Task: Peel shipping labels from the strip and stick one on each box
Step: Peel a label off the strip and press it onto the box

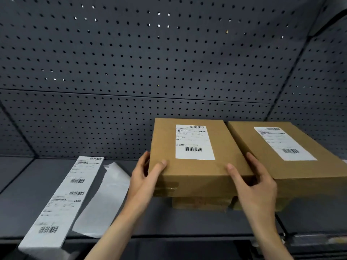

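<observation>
Grey shelf (47, 171): labelled box (195, 166) betw. both grips (L (144, 177) & R (257, 182)), fingers curled round its near corners.

Label strip (62, 199) left on shelf (28, 184) — two boxes (197, 166) right, side by side.

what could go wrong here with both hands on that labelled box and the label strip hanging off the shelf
1. The label strip overhangs the shelf's front edge; a forearm brush could knock it off.
2. The left hand and right hand grip the held box at its near corners; it sits on lower boxes and may tip or shift them.
3. It lies close to the right box and could bump it.
</observation>
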A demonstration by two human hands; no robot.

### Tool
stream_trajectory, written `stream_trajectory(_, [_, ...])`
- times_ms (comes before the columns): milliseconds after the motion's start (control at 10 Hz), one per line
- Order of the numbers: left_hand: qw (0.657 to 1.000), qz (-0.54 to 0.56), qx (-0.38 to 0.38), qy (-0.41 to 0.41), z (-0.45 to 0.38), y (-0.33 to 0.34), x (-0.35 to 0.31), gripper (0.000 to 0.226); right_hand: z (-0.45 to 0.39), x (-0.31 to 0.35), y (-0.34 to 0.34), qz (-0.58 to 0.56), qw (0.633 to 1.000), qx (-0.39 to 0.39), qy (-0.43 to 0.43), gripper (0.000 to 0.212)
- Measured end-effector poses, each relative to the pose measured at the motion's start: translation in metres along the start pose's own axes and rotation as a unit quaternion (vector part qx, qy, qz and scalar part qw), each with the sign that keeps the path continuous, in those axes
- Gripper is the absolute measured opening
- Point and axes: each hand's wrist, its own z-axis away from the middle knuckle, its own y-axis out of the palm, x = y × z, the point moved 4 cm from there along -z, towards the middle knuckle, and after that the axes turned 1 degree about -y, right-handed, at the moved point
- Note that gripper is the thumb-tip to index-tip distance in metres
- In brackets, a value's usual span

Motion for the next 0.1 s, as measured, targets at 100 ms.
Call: stream_trajectory(100, [1.0, -0.001, -0.001, 0.004, -0.002, -0.0093, -0.0043, 0.042, 0.0042, 0.0077, -0.0024, 0.047, 0.996, -0.027, -0.067, 0.063])
